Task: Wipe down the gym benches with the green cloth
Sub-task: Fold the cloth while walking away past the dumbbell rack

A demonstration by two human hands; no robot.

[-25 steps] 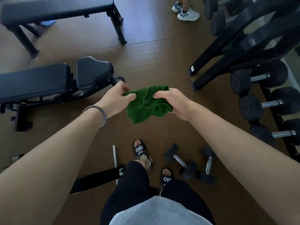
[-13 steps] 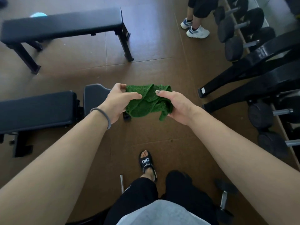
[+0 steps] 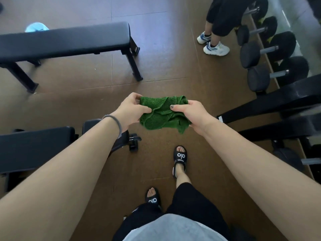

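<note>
Cloth [image 3: 163, 113] bunched in mid-air, left hand [image 3: 131, 110] and right hand [image 3: 191, 115] both with grip pinched on its ends; benches [image 3: 64, 40] untouched.

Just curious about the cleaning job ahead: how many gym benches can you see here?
2. A flat bench stands at the upper left; an adjustable bench sits at the lower left, partly behind the left arm. Others may lie outside the view.

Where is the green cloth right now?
In the head view's centre, the green cloth is held bunched between the left hand and right hand, above the floor, between the near bench and dumbbell rack.
</note>
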